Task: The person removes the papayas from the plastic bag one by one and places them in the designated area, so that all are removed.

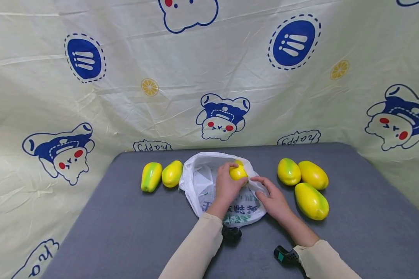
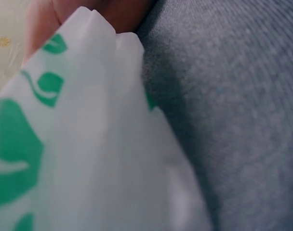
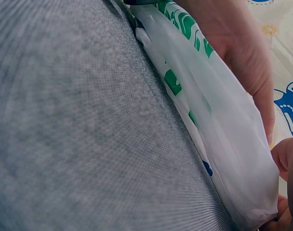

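A white plastic bag (image 1: 199, 193) with dark and green print lies on the table, its mouth held wide. My left hand (image 1: 227, 186) reaches into the mouth and grips a yellow papaya (image 1: 238, 173) near the right side of the rim. With thumb and fingers, my right hand (image 1: 274, 197) pinches that right rim. In the left wrist view the bag's side (image 2: 98, 120) hides most of the left hand. The right wrist view shows right-hand fingers (image 3: 286, 159) at the bag's edge, the left hand beyond the plastic.
Two yellow-green papayas, one (image 1: 151, 177) farther out and another (image 1: 172, 174) beside the bag, lie on the left. Three more sit at the right, the nearest papaya (image 1: 311, 201) close to my right forearm. A printed curtain (image 1: 174, 112) hangs behind the grey table (image 1: 125, 232).
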Motion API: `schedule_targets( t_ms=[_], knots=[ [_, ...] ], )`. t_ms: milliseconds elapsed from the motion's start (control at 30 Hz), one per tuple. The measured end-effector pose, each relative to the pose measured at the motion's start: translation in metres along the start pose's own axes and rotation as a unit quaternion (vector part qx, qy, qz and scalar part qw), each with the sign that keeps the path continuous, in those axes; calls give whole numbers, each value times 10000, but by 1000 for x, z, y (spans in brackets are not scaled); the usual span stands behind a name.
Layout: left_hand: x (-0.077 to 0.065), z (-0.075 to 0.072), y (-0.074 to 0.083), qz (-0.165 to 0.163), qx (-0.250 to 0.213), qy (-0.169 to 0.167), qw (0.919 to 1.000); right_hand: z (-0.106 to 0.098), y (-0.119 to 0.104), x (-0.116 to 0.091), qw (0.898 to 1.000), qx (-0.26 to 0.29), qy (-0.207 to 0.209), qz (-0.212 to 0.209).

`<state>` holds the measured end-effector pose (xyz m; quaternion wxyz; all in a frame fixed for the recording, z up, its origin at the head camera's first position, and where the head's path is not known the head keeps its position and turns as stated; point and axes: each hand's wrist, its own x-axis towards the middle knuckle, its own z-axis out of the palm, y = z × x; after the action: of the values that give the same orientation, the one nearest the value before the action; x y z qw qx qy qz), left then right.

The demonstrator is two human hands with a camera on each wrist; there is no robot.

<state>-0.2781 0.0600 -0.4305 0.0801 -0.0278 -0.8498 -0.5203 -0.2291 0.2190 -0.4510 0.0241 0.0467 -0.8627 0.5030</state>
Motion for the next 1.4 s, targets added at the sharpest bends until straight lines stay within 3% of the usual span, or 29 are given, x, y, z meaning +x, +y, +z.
schedule_targets(
  t_ms=[300, 600, 767, 900, 1100, 1400],
  knots=[
    [0, -1, -3, -138, -339, 16, 9993, 1, 2, 0, 10000, -4, -27, -93],
    [-4, -16, -1, -144, -349, 32, 9993, 1, 2, 0, 9999, -6, 4, -110],
    [-7, -34, -2, -59, -422, -102, 9990, 1, 2, 1, 9999, -43, 29, -144],
    [-9, -53, -1, -41, -865, -215, 9960, 2, 2, 0, 9999, -54, 28, -117],
    [-10, -81, -2, -286, -1455, -395, 9881, 2, 4, -1, 9999, -92, -16, -92],
    [-16, -117, -4, -538, -1453, -516, 9866, 2, 6, 1, 9999, -74, -20, -89]
  ],
)
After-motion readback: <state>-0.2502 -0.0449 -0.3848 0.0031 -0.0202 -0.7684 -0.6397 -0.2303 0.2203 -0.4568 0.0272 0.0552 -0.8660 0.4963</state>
